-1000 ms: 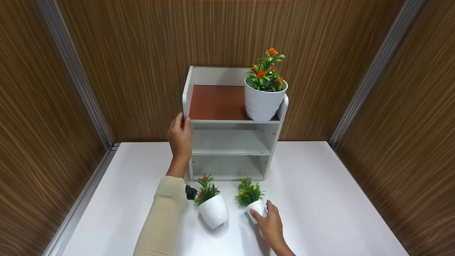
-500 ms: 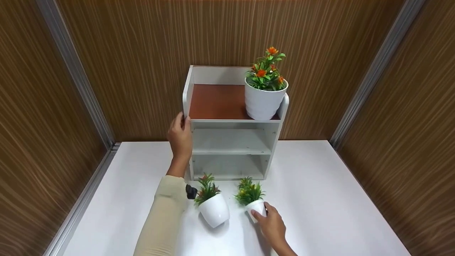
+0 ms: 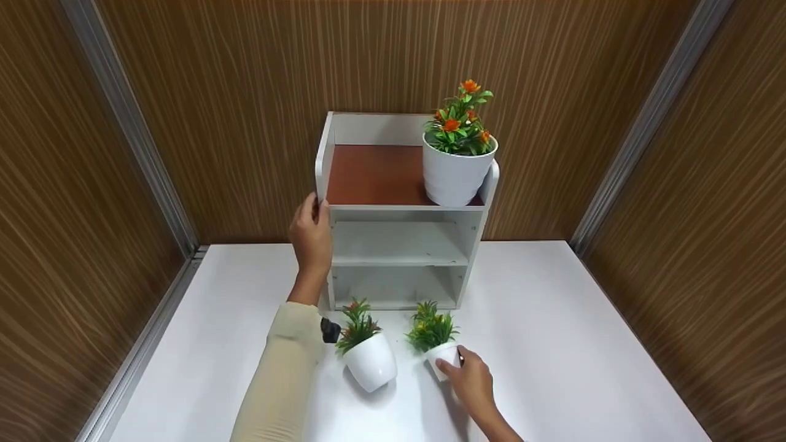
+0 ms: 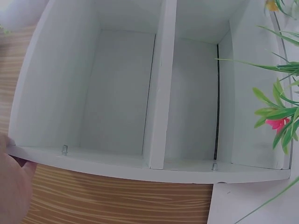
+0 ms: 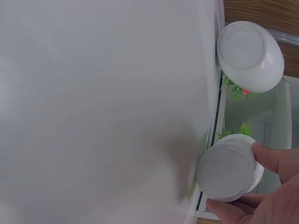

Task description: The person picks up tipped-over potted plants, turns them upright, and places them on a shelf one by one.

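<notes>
My left hand [image 3: 311, 236] grips the left side panel of a white shelf unit [image 3: 399, 265], just below its top board. In the left wrist view only part of that hand [image 4: 15, 186] shows, at the shelf's edge. My right hand [image 3: 473, 377] pinches a small white potted plant [image 3: 443, 356] with yellow-flecked green leaves, tilted away from me. The right wrist view shows the pot's round base [image 5: 226, 171] between thumb and fingers. Left of it a second white potted plant [image 3: 371, 363] with reddish flowers lies tipped on the table.
A larger white potted plant [image 3: 457, 172] with orange flowers stands at the right of the shelf's reddish-brown top board [image 3: 377, 175]. The white table [image 3: 552, 344] is enclosed by wood-grain walls [image 3: 245, 92] with metal corner strips.
My right hand has raised the small potted plant slightly toward the shelf, and its pot is a little more upright. The left hand keeps its grip on the shelf.
</notes>
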`<action>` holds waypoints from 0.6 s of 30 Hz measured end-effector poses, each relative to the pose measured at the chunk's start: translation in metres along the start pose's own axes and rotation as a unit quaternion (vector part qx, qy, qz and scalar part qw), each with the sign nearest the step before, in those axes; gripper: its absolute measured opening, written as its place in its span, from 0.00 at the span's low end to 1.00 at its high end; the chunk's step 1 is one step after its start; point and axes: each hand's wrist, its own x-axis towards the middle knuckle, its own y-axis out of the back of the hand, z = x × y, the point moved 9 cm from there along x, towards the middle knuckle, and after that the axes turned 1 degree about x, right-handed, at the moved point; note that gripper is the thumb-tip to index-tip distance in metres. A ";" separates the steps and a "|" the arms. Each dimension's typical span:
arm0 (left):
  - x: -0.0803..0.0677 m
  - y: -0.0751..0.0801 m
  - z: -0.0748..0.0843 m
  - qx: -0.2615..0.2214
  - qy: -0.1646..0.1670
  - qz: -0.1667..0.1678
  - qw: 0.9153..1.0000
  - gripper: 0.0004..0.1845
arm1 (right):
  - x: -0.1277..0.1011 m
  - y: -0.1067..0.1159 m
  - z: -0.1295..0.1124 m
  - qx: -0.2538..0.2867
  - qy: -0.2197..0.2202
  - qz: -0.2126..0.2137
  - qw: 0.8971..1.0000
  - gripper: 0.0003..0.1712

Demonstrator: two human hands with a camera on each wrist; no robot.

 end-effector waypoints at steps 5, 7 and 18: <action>0.000 0.000 0.000 0.002 -0.002 0.002 1.000 0.21 | 0.003 0.001 -0.001 0.014 0.013 0.020 1.000 0.37; 0.000 0.000 0.000 0.001 -0.004 0.002 1.000 0.21 | 0.004 0.000 -0.001 0.023 0.021 0.027 0.999 0.37; 0.000 0.001 -0.001 0.007 0.000 0.005 1.000 0.21 | 0.014 -0.007 -0.001 0.053 0.056 0.036 0.996 0.36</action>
